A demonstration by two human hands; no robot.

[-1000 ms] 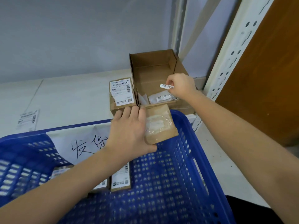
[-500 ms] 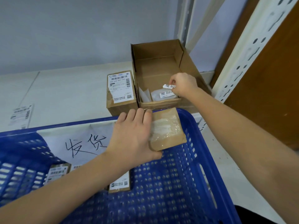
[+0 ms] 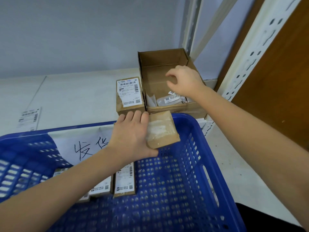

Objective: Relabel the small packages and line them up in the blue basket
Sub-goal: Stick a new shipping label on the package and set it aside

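At least two labelled packages (image 3: 124,180) stand in the blue basket (image 3: 197,164). Left hand (image 3: 133,138) grips an apparently unlabelled package (image 3: 161,131) at its far rim; right hand (image 3: 185,80), loosely curled, holds nothing visible.

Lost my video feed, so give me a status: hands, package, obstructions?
Left hand holds brown package on blue basket rim. Right hand empty, over open carton. Nothing blocking.

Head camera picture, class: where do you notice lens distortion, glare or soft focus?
Head view: wide-angle bending bows the shelf post and basket rim; tape on the held package shows whitish glare; the paper label at far left is too soft to read.
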